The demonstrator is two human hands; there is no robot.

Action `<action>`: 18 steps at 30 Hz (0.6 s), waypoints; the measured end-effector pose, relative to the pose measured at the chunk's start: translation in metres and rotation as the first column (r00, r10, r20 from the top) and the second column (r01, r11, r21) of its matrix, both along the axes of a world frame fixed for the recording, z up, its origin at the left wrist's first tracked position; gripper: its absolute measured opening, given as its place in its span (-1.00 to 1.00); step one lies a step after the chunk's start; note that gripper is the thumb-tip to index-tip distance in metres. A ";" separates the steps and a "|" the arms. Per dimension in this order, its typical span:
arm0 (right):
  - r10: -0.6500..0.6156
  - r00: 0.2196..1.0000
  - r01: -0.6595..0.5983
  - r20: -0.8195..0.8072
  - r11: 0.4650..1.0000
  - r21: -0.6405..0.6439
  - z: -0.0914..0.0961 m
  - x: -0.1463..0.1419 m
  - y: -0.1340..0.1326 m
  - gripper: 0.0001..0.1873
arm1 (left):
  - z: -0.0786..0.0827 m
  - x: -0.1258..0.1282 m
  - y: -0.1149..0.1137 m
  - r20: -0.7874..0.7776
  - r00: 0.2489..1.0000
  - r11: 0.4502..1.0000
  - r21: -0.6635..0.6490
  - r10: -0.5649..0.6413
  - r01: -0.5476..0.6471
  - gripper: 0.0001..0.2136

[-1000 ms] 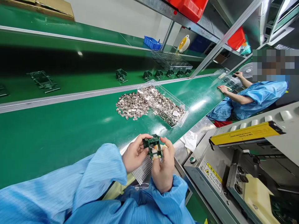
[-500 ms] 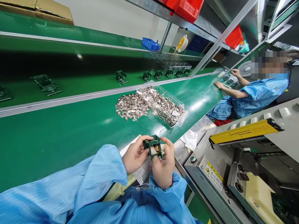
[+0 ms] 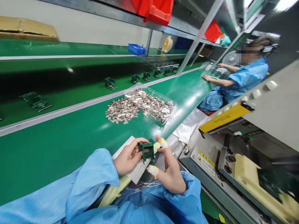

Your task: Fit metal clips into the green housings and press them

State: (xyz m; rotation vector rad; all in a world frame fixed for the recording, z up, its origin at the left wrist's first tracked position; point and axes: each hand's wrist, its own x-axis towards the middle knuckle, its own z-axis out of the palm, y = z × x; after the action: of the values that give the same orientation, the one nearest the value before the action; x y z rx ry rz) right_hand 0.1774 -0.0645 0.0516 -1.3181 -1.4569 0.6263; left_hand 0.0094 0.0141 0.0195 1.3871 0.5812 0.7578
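Between the thumb and fingers of my left hand is a green circuit board frame, held up near the bench's front edge. My right hand is just to its right, fingers and thumb spread apart, holding nothing. Yellow and white coverings wrap its thumb and a fingertip. Beneath the hands lies a pale sheet of small pieces in rows. Beyond them, a pile of small metal parts is heaped on the green bench, beside a clear tray filled with more such parts.
Several green board frames stand along the conveyor behind the bench rail. To my right is a metal machine with a yellow light bar. A white cloth lies beside it. A co-worker in blue sits farther along.
My right hand has let go of the green circuit board frame and opened beside it. My left hand still holds the frame. The camera view has shifted, moving the scene leftward.
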 end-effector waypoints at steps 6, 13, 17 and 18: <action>0.057 0.998 -0.056 -0.025 0.998 0.041 0.031 0.038 -0.057 -0.34 | 0.052 0.020 -0.002 -0.153 0.873 0.880 0.030 -0.464 0.473 -0.49; -0.849 0.375 0.903 -0.372 0.244 0.353 0.036 0.126 -0.172 -0.35 | 0.093 0.185 -0.019 -0.184 0.852 0.626 0.606 -0.490 0.491 -0.62; -0.920 0.126 0.961 -0.371 0.021 0.276 0.035 0.168 -0.214 -0.45 | 0.109 0.284 -0.067 -0.214 0.849 0.559 0.672 -0.482 0.487 -0.37; -0.928 0.145 0.963 -0.342 0.053 0.264 0.034 0.175 -0.220 -0.42 | 0.111 0.301 -0.077 -0.253 0.843 0.568 0.644 -0.475 0.513 -0.31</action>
State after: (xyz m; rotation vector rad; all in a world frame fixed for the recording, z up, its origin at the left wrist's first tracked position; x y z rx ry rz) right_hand 0.3524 -0.2849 0.0859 -1.5018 -0.2632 -0.5755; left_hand 0.3103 -0.0632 0.1308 2.1574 -0.1270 0.4729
